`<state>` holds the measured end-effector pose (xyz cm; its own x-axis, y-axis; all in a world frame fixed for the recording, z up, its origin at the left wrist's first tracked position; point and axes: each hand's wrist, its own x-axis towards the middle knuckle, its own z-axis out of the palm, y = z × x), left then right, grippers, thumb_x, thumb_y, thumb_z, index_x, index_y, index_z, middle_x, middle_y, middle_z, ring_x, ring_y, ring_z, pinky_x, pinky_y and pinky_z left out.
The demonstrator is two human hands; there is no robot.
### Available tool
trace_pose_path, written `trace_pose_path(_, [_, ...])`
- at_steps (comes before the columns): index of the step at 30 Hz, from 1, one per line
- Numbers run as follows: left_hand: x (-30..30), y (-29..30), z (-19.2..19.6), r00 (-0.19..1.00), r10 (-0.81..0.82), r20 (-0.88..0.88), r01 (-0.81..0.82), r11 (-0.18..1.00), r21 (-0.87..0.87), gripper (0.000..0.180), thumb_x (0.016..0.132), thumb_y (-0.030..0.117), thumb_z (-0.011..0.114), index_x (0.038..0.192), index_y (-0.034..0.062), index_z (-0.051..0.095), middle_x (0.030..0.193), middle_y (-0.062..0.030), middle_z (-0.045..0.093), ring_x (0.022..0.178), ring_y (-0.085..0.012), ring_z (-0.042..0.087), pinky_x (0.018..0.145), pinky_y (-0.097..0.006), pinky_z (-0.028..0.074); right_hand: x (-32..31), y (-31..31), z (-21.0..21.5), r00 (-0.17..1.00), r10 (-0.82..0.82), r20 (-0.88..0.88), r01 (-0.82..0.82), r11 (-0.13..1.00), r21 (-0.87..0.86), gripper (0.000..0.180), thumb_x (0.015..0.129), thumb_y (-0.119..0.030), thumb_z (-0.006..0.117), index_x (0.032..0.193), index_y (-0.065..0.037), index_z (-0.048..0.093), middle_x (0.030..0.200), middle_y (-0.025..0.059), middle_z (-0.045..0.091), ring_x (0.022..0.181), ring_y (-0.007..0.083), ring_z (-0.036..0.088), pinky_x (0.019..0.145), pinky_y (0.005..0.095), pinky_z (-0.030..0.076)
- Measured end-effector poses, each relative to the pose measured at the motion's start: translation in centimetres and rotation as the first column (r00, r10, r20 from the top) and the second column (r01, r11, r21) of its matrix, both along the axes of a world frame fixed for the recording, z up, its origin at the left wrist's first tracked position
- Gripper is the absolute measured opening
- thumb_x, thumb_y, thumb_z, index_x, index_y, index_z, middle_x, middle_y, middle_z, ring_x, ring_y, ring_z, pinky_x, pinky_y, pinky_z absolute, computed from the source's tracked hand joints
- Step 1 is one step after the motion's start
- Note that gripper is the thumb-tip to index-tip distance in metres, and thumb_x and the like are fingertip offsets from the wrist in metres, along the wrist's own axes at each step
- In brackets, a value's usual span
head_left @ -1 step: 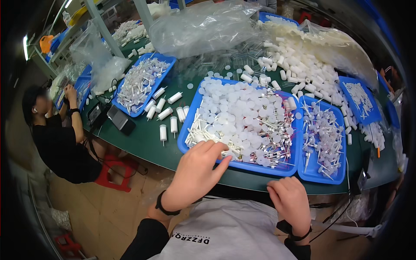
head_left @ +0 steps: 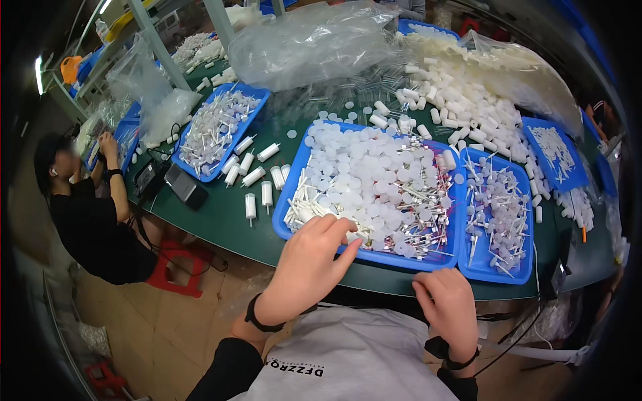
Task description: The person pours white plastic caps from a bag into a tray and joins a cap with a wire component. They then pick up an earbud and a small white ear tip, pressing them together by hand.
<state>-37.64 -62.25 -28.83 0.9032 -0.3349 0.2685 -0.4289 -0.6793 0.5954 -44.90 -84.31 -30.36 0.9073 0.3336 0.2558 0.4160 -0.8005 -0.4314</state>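
Note:
My left hand is over the near left corner of a large blue tray, beside a heap of thin white sticks. Its fingers are bent, with the thumb held apart and nothing visible between thumb and forefinger. Translucent white discs fill the tray's middle, and metal-tipped pins lie along its right side. By the table's front edge, my right hand is curled closed; anything inside it is hidden. A smaller blue tray on the right contains stemmed discs.
White cylinders with pins lie left of the large tray. Beyond them are another blue tray and a black device. Loose white cylinders and a clear plastic bag cover the far side. Another person works at left.
My left hand has shifted very slightly to the right at the tray's corner. Nothing else has visibly moved.

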Motion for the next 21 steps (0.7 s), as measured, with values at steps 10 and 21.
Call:
trace_pose_path(10, [1.5, -2.7, -3.5, 0.999, 0.019, 0.032, -0.017, 0.998, -0.053, 0.018, 0.071, 0.005, 0.065, 0.088, 0.0043, 0.06, 0.083, -0.0076, 0.056, 0.081, -0.0258, 0.05, 0.072, -0.034, 0.041, 4.8, 1.8, -2.1, 0.974, -0.207, 0.098, 0.186, 0.965, 0.185, 0.016, 0.07, -0.005, 0.065, 0.085, -0.002, 0.059, 0.081, 0.0082, 0.052, 0.074, 0.0265, 0.049, 0.066, 0.035, 0.04])
trace_pose_path(21, [0.7, -3.3, -2.6, 0.994, -0.001, 0.108, 0.006, 0.999, -0.046, 0.022, 0.071, 0.01, 0.067, 0.093, 0.0095, 0.063, 0.087, -0.0012, 0.056, 0.088, -0.0194, 0.048, 0.08, -0.032, 0.029, 5.5, 1.3, -1.7, 0.995, -0.087, -0.045, 0.096, 0.956, 0.276, 0.016, 0.073, -0.001, 0.062, 0.088, -0.002, 0.059, 0.08, 0.009, 0.051, 0.077, 0.0262, 0.049, 0.068, 0.0353, 0.041])
